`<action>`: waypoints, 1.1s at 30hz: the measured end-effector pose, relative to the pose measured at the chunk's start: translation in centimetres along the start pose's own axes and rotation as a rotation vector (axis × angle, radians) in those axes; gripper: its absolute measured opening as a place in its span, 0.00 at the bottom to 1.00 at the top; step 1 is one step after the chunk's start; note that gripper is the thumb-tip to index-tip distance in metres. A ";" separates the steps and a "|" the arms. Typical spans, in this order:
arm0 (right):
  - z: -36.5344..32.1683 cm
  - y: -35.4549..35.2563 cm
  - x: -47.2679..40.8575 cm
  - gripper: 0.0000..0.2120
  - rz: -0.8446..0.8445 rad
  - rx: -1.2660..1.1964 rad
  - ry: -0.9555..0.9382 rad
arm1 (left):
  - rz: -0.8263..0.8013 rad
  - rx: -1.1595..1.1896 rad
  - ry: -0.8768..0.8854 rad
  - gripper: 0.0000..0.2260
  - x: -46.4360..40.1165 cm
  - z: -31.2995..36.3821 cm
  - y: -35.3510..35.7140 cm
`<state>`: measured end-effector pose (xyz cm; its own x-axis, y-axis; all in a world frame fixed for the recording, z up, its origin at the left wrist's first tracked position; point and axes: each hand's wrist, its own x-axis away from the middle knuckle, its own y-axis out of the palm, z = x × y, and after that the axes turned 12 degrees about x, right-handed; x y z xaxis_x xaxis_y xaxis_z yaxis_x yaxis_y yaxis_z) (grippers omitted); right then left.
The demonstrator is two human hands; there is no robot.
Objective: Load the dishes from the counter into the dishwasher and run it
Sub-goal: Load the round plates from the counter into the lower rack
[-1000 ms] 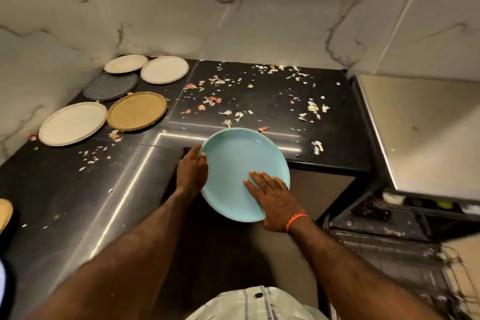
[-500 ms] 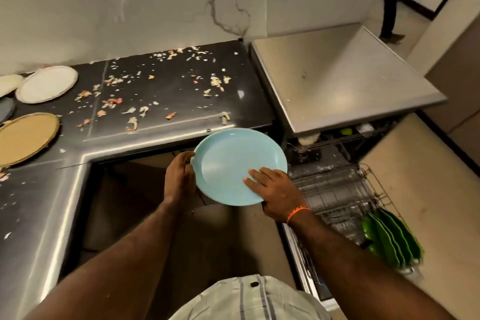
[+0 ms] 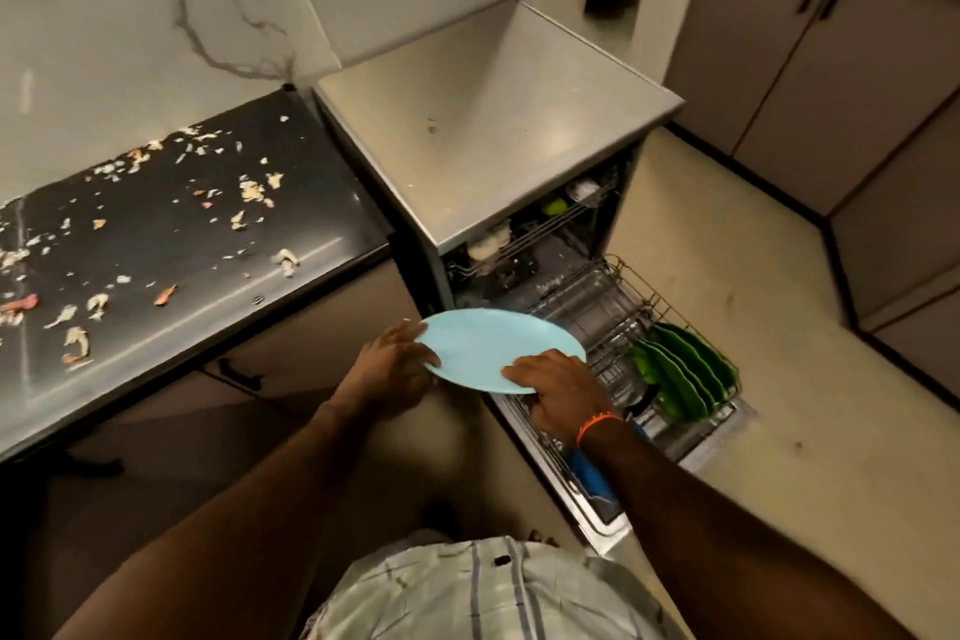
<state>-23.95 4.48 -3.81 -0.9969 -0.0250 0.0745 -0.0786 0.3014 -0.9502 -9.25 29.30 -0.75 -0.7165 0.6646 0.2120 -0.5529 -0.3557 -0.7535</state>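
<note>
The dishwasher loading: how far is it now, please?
Done: green plates already stand in the pulled-out lower rack. In hand: the left hand and right hand hold a light blue plate beside that rack, not yet placed. Left: slot this plate, close the dishwasher and run it. This view shows no other dishes on the counter.

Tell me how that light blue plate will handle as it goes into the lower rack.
The light blue plate looks rigid: it keeps its flat shape though the left hand and right hand hold only its rims. Its glossy surface suggests it may slip. Round-edged, it would probably roll in the lower rack unless slotted upright like the green plates.
</note>
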 end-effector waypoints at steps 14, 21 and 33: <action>5.2 6.4 -2.9 0.15 -0.043 -0.499 0.652 | -0.514 -0.103 0.117 0.13 -17.6 2.3 2.4; 6.8 12.7 -7.1 0.14 -0.056 -0.500 0.786 | -0.543 0.006 0.033 0.18 -24.9 -2.4 5.7; 11.9 22.4 -11.1 0.19 -0.043 -0.381 0.842 | -0.378 -0.107 0.179 0.18 -30.7 -8.7 19.3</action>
<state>-14.58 0.20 -29.52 -0.6535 0.6123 0.4450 0.0379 0.6136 -0.7887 5.76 7.76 -27.17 -0.3815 0.8419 0.3816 -0.7082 -0.0009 -0.7060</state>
